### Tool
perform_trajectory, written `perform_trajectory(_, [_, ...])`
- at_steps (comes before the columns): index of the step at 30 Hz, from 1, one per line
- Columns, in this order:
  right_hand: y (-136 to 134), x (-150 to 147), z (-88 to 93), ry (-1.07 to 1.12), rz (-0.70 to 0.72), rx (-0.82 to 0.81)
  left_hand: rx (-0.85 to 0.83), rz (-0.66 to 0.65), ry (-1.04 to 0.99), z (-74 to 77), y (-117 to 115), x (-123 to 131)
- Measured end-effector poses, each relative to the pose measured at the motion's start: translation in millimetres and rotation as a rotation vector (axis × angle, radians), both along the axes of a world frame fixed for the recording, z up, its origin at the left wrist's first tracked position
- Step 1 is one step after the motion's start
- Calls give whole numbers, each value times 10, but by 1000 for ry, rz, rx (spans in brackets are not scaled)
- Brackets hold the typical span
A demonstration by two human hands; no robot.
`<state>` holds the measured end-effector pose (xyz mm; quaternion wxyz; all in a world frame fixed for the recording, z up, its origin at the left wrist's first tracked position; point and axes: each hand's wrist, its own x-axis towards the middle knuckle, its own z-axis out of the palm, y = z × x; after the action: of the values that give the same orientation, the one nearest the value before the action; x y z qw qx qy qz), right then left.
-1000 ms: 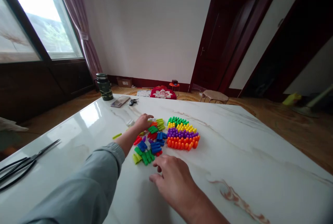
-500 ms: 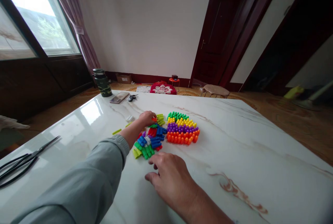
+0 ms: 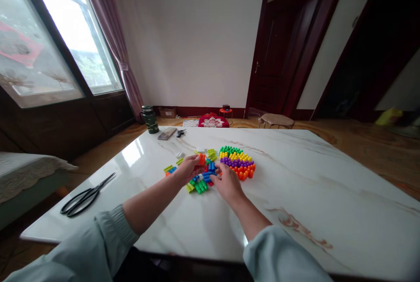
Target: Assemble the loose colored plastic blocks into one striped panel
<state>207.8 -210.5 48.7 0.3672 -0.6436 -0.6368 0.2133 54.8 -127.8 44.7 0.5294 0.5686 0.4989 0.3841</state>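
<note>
My left hand [image 3: 188,170] pinches an orange plastic toy block [image 3: 202,158] above a loose pile. To its right my right hand [image 3: 228,183] reaches in with thumb and fingers apart, close beside the blue blocks [image 3: 209,176]; whether it touches them I cannot tell. Green blocks [image 3: 199,186] lie at the near side of the pile, and lime-green blocks [image 3: 211,154] at its far side. Just right of the pile, round-topped blocks stand grouped in colour bands: green [image 3: 231,150], yellow [image 3: 236,156], purple [image 3: 233,162] and orange [image 3: 246,172]. My right hand partly covers the near corner.
Black-handled scissors [image 3: 88,195] lie on the marble-patterned table [image 3: 295,190] at the left. At the far left edge stand a camouflage flask [image 3: 150,120], a phone [image 3: 167,133] and keys [image 3: 180,133]. A stool [image 3: 276,120] stands beyond the table.
My left hand has come back from the far side of the pile, now with an orange block. My right hand has moved forward to the blocks. The view has shifted.
</note>
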Motion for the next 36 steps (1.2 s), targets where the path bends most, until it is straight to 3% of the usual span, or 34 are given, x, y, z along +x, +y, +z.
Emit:
perform_trajectory(3, [5, -66, 7, 238, 72, -11, -258, -12, -373, 83, -395, -63])
perform_trajectory(7, [-23, -171, 25, 489, 241, -72, -293, -21, -489, 66, -638, -139])
perform_trajectory(12, [60, -237, -122, 436, 226, -39, -287, 1, -398, -69, -667, -117])
perform_trajectory(18, [187, -168, -307, 385, 162, -26, -292, -59, -298, -74, -674, -34])
perform_trajectory(26, [155, -192, -252, 377, 4, -62, -252, -102, -177, -108, -703, 18])
perform_trajectory(29, [186, -62, -176, 405, -7, 9, -228, -133, -157, -57, -693, 17])
perform_trajectory(31, [224, 177, -135, 394, -119, 133, -200, -116, -152, -4, -650, -26])
perform_trajectory(33, [253, 522, -140, 327, -353, 276, -164, -77, -147, 45, -579, -107])
perform_trajectory(36, [255, 1076, -266, 162, -680, 251, -144, -28, -159, 88, -463, -251])
